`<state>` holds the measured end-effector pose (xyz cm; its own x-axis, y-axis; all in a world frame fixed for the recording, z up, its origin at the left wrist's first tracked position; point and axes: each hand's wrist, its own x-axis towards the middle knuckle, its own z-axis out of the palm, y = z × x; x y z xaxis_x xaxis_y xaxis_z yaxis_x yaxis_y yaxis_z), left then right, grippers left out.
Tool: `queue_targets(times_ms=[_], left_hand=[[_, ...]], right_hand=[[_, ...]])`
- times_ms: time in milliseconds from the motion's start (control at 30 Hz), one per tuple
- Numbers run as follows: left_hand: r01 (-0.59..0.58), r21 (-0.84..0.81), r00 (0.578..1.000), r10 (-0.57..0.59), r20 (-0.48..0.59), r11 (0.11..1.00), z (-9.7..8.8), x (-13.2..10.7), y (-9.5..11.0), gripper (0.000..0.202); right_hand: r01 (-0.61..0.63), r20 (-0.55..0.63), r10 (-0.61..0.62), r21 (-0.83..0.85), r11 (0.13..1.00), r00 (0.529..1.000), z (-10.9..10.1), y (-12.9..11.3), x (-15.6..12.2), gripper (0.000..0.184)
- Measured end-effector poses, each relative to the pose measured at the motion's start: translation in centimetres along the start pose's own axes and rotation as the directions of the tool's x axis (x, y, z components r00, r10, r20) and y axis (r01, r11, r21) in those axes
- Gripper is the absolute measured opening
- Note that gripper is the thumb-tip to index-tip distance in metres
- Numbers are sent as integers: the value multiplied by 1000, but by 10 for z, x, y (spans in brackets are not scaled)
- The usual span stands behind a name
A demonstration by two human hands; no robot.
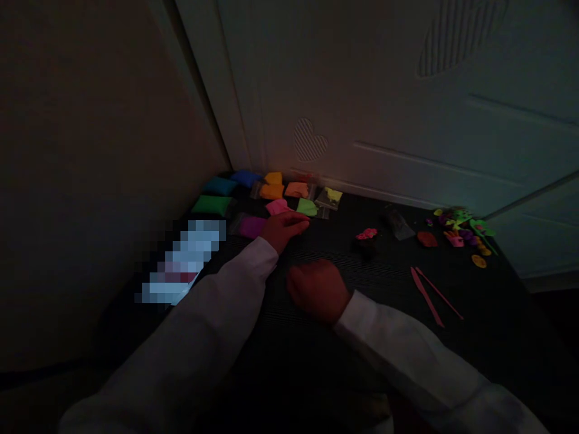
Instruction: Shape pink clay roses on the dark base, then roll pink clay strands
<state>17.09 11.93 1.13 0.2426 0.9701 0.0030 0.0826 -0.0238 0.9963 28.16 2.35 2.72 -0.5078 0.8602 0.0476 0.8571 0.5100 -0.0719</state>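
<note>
The scene is very dark. My left hand (284, 229) reaches forward onto a dark mat (380, 283), fingers stretched toward a pink clay packet (277, 206) and a light green packet (307, 207), with a magenta packet (252, 226) just left of the wrist. It touches or nearly touches the pink packet; I cannot tell which. My right hand (318, 290) rests knuckles-up on the mat nearer to me, fingers curled under, with nothing visible in it. Both arms wear white sleeves.
More clay packets lie behind: green (211, 205), blue (245, 178), orange (272, 191), yellow (333, 196). A pink clay piece (366, 234), two pink modelling sticks (427, 295) and small clay figures (459, 228) lie right. A white door (384, 108) stands behind, a wall left.
</note>
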Motion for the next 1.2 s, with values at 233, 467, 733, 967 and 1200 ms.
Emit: queue_targets(times_ms=[233, 467, 733, 967, 1200], left_hand=[[17, -12, 1000, -17, 13, 1000, 0, 0, 1, 28], [3, -1, 1000, -3, 17, 1000, 0, 0, 2, 27], [28, -33, 999, -27, 28, 999, 0, -1, 3, 28], [37, -37, 999, -36, 20, 999, 0, -1, 5, 26], [7, -13, 1000, -7, 29, 1000, -1, 0, 3, 26]], right_hand=[[-44, -27, 44, -1, 999, 999, 2, -2, -2, 27], [-198, -75, 194, -44, 979, 978, 0, 7, 4, 29], [-20, -57, 21, 13, 1000, 998, 6, -6, 0, 25], [-128, -81, 127, -15, 992, 989, 4, -1, 4, 26], [-173, -73, 171, -28, 985, 983, 2, 7, 10, 28]])
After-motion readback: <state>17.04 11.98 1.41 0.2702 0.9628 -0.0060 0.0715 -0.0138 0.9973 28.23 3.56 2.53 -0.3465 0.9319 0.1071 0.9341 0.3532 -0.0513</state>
